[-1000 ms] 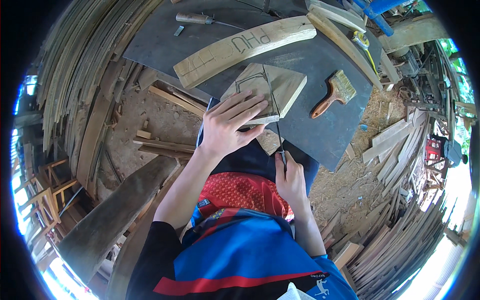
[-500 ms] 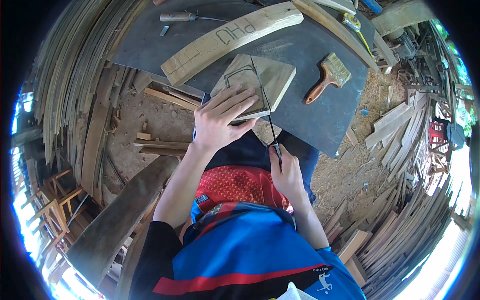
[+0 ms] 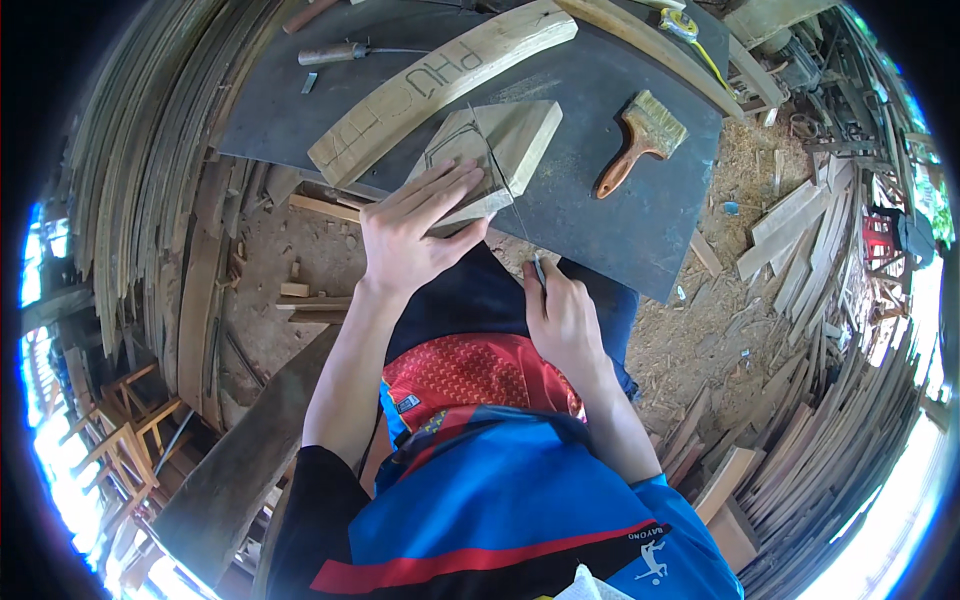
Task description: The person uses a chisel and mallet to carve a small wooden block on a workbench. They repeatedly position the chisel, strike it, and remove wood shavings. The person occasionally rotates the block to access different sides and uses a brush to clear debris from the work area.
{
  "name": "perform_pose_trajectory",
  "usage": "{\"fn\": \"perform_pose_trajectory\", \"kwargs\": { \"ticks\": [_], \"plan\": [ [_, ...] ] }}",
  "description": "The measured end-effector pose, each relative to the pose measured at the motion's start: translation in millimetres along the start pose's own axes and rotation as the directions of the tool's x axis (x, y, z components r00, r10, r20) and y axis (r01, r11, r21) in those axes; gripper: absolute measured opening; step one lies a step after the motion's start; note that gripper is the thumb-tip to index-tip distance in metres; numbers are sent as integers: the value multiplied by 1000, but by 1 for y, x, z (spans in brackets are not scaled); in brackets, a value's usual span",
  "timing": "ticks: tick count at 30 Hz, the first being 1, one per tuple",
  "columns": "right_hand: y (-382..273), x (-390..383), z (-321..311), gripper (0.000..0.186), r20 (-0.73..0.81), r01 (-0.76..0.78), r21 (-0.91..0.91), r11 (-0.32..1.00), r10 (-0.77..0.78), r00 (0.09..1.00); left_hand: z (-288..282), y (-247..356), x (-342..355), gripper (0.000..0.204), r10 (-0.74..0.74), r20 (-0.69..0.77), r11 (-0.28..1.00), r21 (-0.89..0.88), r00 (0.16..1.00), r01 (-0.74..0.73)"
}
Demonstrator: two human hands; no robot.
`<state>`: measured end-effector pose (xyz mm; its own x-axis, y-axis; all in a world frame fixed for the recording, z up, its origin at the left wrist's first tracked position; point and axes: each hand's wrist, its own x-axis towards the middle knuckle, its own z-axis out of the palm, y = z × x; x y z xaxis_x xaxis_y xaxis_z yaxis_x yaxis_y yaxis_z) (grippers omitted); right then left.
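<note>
A thick pale wooden block (image 3: 530, 130), with dark pencil lines drawn on its top, rests on the dark tabletop near its front edge. My left hand (image 3: 405, 230) lies over the block's near left side, fingers stretched flat on its top and the thumb spread along the near edge. In my right hand (image 3: 565, 315), closed in front of the table edge, is the handle of a thin-bladed saw (image 3: 540, 270). Its narrow blade runs up from the hand to the block's near edge and across its top; most of the handle is hidden by my fingers.
A curved beam with pencilled marks (image 3: 440, 85) lies behind the block, and a wooden-handled brush (image 3: 645, 140) to its right. A tape measure (image 3: 680, 25) and a slim wooden-handled tool (image 3: 335, 53) lie farther back. Stacked boards (image 3: 150, 170) stand at left.
The saw has shifted slightly in my right hand's grip, toward me and left. Block, left hand and table all appear a little farther left in view.
</note>
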<state>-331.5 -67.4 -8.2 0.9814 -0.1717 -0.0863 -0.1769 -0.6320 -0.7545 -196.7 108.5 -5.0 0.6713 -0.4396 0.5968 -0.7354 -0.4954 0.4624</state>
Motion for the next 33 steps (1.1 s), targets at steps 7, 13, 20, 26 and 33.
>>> {"fn": "perform_pose_trajectory", "kwargs": {
  "ticks": [7,13,20,26,33],
  "plan": [
    [-32,62,16,28,-108,-32,-60,998,26,994,-20,0,44,29,-133,19,989,-64,991,134],
    [-30,52,7,33,-124,1,-12,1000,-3,992,-33,10,95,41,-127,165,991,73,978,116],
    [-21,78,-8,39,-209,49,-89,995,-67,976,-39,29,152,51,-374,541,842,538,753,32],
    [-33,64,-3,40,-126,73,-110,991,-87,988,-30,33,143,53,-386,581,853,521,717,37],
    [-38,71,-15,38,-69,153,-202,967,-170,983,-46,4,130,54,-283,519,926,368,807,89]
  ]
}}
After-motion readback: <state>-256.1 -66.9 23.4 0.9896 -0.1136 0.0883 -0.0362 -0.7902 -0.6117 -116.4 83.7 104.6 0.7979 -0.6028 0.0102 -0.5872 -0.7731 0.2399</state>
